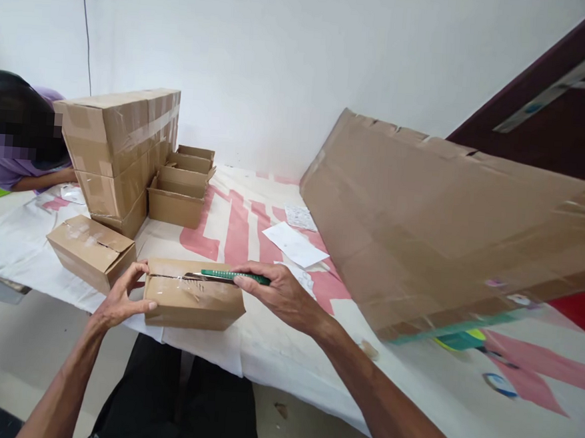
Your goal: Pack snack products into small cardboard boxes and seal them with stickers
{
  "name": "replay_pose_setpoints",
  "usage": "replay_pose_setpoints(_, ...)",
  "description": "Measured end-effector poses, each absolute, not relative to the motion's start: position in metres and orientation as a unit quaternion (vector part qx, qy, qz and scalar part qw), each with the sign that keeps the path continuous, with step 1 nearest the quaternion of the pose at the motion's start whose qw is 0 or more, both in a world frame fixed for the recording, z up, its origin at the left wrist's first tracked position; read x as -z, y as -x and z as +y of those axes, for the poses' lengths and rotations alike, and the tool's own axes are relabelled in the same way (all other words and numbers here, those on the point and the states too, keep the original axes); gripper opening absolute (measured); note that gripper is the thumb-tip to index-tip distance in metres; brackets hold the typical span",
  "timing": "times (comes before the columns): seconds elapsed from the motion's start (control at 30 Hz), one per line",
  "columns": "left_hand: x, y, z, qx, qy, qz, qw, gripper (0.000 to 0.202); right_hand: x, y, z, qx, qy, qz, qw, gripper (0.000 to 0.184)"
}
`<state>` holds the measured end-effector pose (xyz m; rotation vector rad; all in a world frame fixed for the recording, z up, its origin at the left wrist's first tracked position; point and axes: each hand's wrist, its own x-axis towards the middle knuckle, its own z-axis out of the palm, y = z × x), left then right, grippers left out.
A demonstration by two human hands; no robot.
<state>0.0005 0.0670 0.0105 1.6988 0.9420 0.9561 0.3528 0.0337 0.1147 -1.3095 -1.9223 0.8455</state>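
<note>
A small brown cardboard box [191, 308] lies near the table's front edge, its top flaps meeting at a slit with clear tape over part of it. My left hand [124, 294] grips the left end of this box, thumb on the front side and fingers at the far side. In my right hand [280, 291] is a green utility knife [218, 274], its blade pointing left and lying along the slit. Just left of my left hand rests another taped box [90, 245] with a torn seam.
Stacked taped cartons [122, 140] stand at the back left, with open boxes [176, 201] beside them. Paper sheets [295, 244] lie on the cloth. A large cardboard panel [437, 222] leans on the right; near it is a tape roll [500, 385]. A person [23, 127] sits at far left.
</note>
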Motion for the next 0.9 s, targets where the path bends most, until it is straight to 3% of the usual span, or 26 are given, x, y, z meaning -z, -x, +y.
replay_pose_setpoints(0.5, -0.009, -0.001, 0.066, -0.381, -0.7, 0.404, 0.45, 0.068, -0.141, -0.316, 0.056, -0.272, 0.44, -0.812, 0.27, 0.028)
replay_pose_setpoints(0.9, -0.01, 0.0, 0.069, -0.377, -0.71, 0.399, 0.442, 0.068, -0.169, -0.282, 0.085, -0.102, 0.429, -0.891, 0.104, 0.03)
